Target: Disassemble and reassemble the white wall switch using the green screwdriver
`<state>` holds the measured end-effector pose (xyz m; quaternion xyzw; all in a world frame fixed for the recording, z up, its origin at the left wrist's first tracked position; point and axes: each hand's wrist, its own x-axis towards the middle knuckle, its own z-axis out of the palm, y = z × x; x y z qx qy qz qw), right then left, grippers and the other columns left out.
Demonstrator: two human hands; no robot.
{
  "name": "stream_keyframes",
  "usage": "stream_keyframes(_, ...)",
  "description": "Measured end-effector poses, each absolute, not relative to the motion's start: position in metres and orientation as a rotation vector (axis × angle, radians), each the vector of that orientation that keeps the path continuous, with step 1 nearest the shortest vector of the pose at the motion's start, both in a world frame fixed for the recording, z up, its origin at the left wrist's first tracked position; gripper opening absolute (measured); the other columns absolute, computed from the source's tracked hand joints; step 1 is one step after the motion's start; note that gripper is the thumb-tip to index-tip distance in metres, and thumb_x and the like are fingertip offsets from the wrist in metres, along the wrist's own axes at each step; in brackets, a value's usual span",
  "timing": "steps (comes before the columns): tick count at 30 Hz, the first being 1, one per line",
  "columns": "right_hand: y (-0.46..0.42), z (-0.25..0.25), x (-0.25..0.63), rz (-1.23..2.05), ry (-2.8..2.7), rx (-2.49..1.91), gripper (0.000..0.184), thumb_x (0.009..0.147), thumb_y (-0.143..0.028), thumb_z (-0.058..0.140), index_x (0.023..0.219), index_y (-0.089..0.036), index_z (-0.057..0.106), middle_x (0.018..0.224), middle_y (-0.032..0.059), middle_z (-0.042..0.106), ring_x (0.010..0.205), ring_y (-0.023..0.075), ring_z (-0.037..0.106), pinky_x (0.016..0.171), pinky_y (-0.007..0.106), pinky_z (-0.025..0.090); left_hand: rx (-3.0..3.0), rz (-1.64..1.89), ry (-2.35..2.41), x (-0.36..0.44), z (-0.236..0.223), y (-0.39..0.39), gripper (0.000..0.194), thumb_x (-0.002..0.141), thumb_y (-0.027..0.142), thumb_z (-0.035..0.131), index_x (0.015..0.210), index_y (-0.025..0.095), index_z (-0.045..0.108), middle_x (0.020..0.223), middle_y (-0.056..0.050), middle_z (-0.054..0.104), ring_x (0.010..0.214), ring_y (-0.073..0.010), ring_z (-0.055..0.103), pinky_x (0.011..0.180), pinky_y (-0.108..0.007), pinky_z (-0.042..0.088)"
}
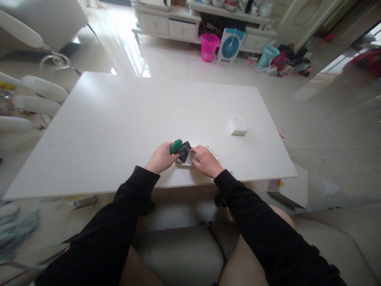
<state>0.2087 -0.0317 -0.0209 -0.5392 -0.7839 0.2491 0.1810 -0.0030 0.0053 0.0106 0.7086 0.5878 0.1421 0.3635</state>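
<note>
Near the table's front edge, my left hand is closed around a green-handled tool, which looks like a screwdriver; its shaft is hidden. The left thumb also rests against a wall socket with its black back turned up and tilted. My right hand pinches at the socket's right side, where whitish parts show between the fingers. Beneath both hands lies a white piece, partly covered. A flat white frame sticks out behind the right hand.
A white socket box stands farther right on the white table. White chair parts adjoin the left edge. Across the floor are a pink basket, a blue fan and a cabinet. A grey sofa lies below me.
</note>
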Motion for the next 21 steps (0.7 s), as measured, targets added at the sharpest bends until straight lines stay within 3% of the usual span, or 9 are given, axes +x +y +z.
stream_keyframes(8, -0.03, -0.012, 0.194, 0.788, -2.164, -1.501, 0.018, 0.09, -0.008, 0.059, 0.101, -0.018, 0.069, 0.098, 0.0053, 0.068, 0.088, 0.019, 0.061, 0.08, 0.029, 0.043, 1.797, 0.395, 1.519, -0.004, 0.024, 0.0, 0.016, 0.07, 0.031, 0.072, 0.076, 0.018, 0.065, 0.073, -0.002, 0.064, 0.077, -0.0211, 0.061, 0.069, -0.031, 0.046)
stream_keyframes(17, -0.029, -0.009, 0.187, 0.853, -2.155, -1.41, 0.017, 0.087, -0.006, 0.069, 0.099, -0.017, 0.068, 0.091, 0.0032, 0.067, 0.083, 0.0175, 0.059, 0.078, 0.028, 0.042, 1.853, 0.364, 1.42, -0.009, 0.015, -0.001, 0.017, 0.069, 0.026, 0.071, 0.083, 0.019, 0.064, 0.082, -0.004, 0.072, 0.077, -0.0216, 0.065, 0.071, -0.032, 0.046)
stream_keyframes(21, -0.027, -0.011, 0.185, 0.84, -2.174, -1.372, 0.008, 0.092, -0.015, 0.072, 0.099, -0.018, 0.07, 0.094, 0.0037, 0.067, 0.087, 0.0176, 0.06, 0.08, 0.028, 0.043, 1.87, 0.429, 1.378, -0.006, 0.016, -0.002, 0.015, 0.071, 0.025, 0.073, 0.082, 0.02, 0.065, 0.084, -0.004, 0.074, 0.081, -0.0224, 0.068, 0.073, -0.033, 0.047)
